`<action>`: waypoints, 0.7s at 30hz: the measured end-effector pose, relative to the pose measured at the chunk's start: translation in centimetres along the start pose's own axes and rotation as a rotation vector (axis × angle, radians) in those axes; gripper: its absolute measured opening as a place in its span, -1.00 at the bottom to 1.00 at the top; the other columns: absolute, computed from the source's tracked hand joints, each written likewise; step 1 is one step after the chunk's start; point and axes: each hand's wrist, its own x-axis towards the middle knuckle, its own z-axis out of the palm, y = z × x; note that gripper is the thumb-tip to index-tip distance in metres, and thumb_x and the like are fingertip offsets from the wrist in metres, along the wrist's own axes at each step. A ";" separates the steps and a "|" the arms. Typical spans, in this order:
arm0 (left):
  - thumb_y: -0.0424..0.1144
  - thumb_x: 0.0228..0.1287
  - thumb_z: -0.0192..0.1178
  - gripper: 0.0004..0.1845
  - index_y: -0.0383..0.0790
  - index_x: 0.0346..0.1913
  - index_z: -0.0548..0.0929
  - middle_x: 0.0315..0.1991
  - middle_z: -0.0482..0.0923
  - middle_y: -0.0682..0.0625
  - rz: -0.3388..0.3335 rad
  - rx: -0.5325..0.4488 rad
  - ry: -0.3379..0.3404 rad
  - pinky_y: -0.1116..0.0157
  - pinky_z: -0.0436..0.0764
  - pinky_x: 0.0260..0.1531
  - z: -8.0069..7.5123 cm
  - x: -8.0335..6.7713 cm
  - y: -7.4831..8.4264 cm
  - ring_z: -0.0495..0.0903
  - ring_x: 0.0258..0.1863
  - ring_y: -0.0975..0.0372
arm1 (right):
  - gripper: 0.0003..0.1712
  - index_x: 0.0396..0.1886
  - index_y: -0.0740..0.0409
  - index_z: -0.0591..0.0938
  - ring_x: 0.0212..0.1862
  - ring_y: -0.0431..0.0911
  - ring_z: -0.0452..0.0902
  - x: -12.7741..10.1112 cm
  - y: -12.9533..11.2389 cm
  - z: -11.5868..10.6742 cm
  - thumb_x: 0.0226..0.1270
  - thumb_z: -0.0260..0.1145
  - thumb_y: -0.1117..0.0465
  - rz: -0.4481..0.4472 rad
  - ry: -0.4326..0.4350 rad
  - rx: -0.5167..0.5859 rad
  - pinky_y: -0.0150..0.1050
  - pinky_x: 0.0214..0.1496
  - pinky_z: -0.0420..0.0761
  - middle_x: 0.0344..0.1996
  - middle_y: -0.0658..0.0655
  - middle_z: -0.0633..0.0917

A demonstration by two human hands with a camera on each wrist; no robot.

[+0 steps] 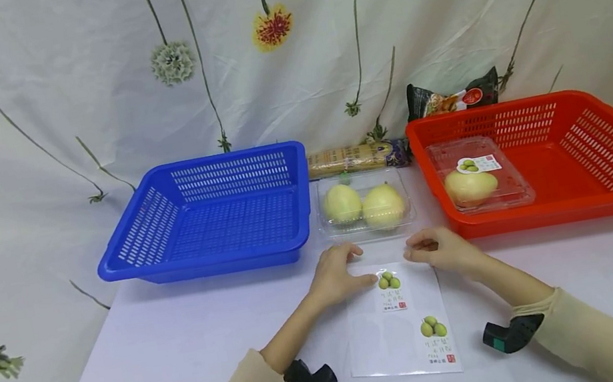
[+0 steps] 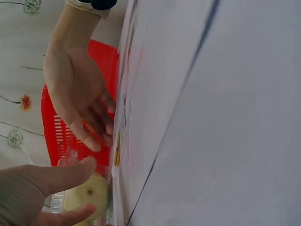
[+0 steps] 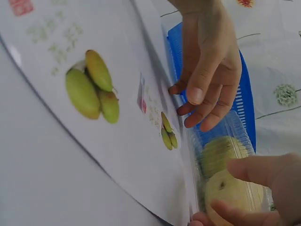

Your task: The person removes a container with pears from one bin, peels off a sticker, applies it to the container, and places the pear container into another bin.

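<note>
while the left hand (image 1: 336,278) holds its thumb spread from its fingers beside the upper label (image 1: 390,292), the right hand (image 1: 443,251) bends loosely near the top right corner of the label sheet (image 1: 381,347), thumb and fingers apart; neither appears to pinch anything. the label sheet lies on the bench (image 1: 157,351), a lower label (image 1: 437,338) also on it. just beyond, the clear box (image 1: 350,231) of two pale fruits (image 1: 383,206) shows no label, so seems left to do; the labelled box (image 1: 508,189), inside the red basket (image 1: 560,214), seems done.
</note>
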 end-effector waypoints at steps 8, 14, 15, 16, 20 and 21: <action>-0.21 -0.29 0.55 -0.36 -0.25 0.00 0.57 -0.23 0.52 -0.06 0.061 0.227 -0.271 0.04 0.40 -0.05 -0.7 1.2 0.3 0.42 -0.08 0.05 | -0.47 -0.08 0.37 0.59 -0.18 -0.02 0.50 0.1 0.2 0.6 -0.04 0.50 0.20 -0.301 -0.112 -0.284 -0.11 -0.03 0.53 -0.22 0.16 0.64; -0.26 -0.26 0.53 -0.52 -0.25 -0.18 0.62 -0.38 0.43 0.05 0.079 0.237 -0.346 0.26 0.37 -0.20 -0.6 2.1 0.3 0.39 -0.29 0.22 | -0.46 -0.10 0.37 0.60 -0.24 -0.08 0.45 0.6 0.1 1.1 -0.12 0.54 0.23 -0.304 -0.151 -0.334 -0.19 -0.11 0.51 -0.32 0.08 0.60; -0.27 -0.26 0.53 -0.57 -0.26 -0.23 0.62 -0.43 0.41 0.07 0.089 0.226 -0.350 0.31 0.35 -0.26 -0.6 2.2 0.3 0.36 -0.34 0.25 | -0.48 -0.13 0.36 0.60 -0.28 -0.10 0.44 0.6 0.1 1.1 -0.12 0.53 0.24 -0.299 -0.152 -0.326 -0.23 -0.15 0.50 -0.36 0.06 0.59; -0.28 -0.25 0.52 -0.63 -0.26 -0.30 0.63 -0.48 0.38 0.09 0.103 0.214 -0.351 0.35 0.33 -0.31 -0.6 2.3 0.2 0.33 -0.39 0.27 | -0.53 -0.17 0.35 0.61 -0.31 -0.12 0.42 0.7 0.2 1.1 -0.12 0.53 0.25 -0.293 -0.153 -0.317 -0.26 -0.19 0.48 -0.40 0.04 0.58; -0.32 -0.17 0.46 -0.79 -0.27 -0.50 0.61 -0.63 0.30 0.13 0.164 0.096 -0.349 0.45 0.26 -0.49 -0.8 2.6 -0.2 0.26 -0.54 0.34 | -0.76 -0.40 0.26 0.61 -0.43 -0.19 0.33 0.5 0.3 0.8 -0.05 0.49 0.28 -0.276 -0.138 -0.289 -0.36 -0.38 0.35 -0.57 -0.05 0.48; -0.33 -0.14 0.45 -0.81 -0.28 -0.51 0.61 -0.63 0.32 0.14 0.170 0.044 -0.348 0.47 0.28 -0.48 -0.9 2.6 -0.4 0.27 -0.54 0.35 | -0.80 -0.45 0.24 0.61 -0.45 -0.19 0.31 0.4 0.3 0.6 -0.03 0.47 0.28 -0.273 -0.135 -0.280 -0.37 -0.40 0.31 -0.60 -0.06 0.45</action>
